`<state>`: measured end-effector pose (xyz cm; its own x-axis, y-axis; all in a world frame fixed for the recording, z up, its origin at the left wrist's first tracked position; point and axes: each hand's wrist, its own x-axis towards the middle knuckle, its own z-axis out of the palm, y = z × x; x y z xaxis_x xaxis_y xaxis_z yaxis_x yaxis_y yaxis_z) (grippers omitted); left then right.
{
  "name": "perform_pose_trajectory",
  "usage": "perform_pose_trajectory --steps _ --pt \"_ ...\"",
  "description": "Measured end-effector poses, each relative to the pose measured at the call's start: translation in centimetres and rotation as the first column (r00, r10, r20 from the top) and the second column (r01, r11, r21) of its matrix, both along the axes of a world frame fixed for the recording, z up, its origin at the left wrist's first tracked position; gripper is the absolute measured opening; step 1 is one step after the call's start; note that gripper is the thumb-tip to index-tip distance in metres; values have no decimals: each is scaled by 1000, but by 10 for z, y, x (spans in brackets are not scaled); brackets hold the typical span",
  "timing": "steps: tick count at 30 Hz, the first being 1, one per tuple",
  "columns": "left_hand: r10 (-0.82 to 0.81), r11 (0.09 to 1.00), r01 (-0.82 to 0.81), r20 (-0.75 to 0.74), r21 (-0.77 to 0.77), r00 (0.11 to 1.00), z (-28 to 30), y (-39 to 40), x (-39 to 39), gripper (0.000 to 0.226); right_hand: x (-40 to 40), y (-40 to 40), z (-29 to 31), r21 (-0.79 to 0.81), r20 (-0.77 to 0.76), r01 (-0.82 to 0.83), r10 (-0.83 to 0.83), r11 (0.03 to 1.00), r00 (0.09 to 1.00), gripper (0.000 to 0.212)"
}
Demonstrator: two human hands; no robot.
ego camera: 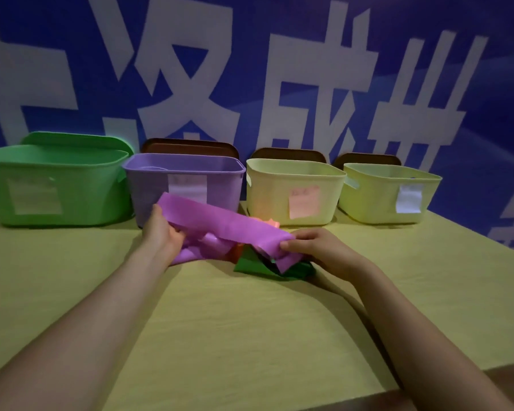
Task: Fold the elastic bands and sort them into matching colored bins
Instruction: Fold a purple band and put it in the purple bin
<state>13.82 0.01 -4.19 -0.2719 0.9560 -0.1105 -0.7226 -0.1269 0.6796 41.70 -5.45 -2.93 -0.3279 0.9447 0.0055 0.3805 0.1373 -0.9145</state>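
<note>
Four bins stand in a row along the far edge of the counter (250,321): green bin (57,185) far left, purple bin (184,179) next, cream bin (294,191), then pale yellow-green bin (389,194) far right. Each carries a paper label on its near wall.

Purple band (220,226) is held stretched between both hands, just in front of the purple bin, above a small heap. Left hand (161,232) grips its left end, fingers curled under. Right hand (312,244) pinches the right end, thumb on top.

Green band (258,265) lies crumpled on the counter under the right end; an orange band (267,223) shows only in scraps behind.

Handling, as judged: thin, light, limp sheet; stretchy, likely to spring back and slide out of a fold. Best held at the two ends, brought together flat, then pinched at the doubled edge. Matching bin is directly behind.
</note>
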Motion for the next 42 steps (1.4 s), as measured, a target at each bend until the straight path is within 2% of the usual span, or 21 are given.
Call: perform_pose_trajectory --steps 4,7,9,12,14,16,18,20,23,27,31,33,34,38,40,42 --pt "35 999 -35 4 32 999 4 -1 -9 36 0 -5 -1 -36 -195 -49 41 998 980 36" --pt "17 999 -19 51 39 999 7 -5 -9 33 -2 -6 -2 -15 -364 49 -51 999 930 37" --pt "-12 997 7 68 75 998 9 -8 -8 31 -1 -6 -2 77 -324 160 -127 984 937 33" --pt "-67 985 49 100 168 993 24 -16 -8 26 -5 -10 -1 193 -157 237 -209 952 965 30" --pt "-146 972 81 294 220 945 32 -19 -7 30 -7 -11 1 211 -171 272 -239 939 956 31" --pt "-169 970 91 355 227 920 35 -19 -6 34 -4 -9 2 181 -308 358 -293 916 905 27" --pt "-154 977 94 323 192 934 31 -20 -2 34 0 -8 4 100 -463 445 -354 890 812 20" --pt "-150 981 100 325 165 934 23 -18 2 33 1 -8 4 58 -511 484 -390 873 766 18" --pt "-107 989 69 323 128 940 12 -15 1 35 -2 -11 1 89 -434 494 -413 865 801 15" --pt "-70 991 37 275 125 959 3 -15 -7 35 -9 -8 -7 250 -189 439 -401 863 896 12" --pt "-75 986 34 254 162 964 6 -21 -8 31 -12 -8 -13 214 99 298 -324 930 941 35" --pt "-86 984 37 285 172 955 12 -21 -4 28 -12 -7 -16 244 260 227 -289 943 921 41" --pt "-95 983 42 291 181 952 16 -22 0 28 -12 -5 -18 286 249 237 -311 928 917 45" --pt "-150 969 95 236 227 960 28 -29 17 37 -12 -6 -11 363 -129 403 -383 840 915 52" --pt "-174 958 145 99 247 980 31 -36 29 37 -12 -8 -5 413 -165 423 -391 807 906 39" --pt "-151 959 180 -141 218 978 30 -45 45 35 -14 -10 -1 419 -151 380 -349 825 925 23"
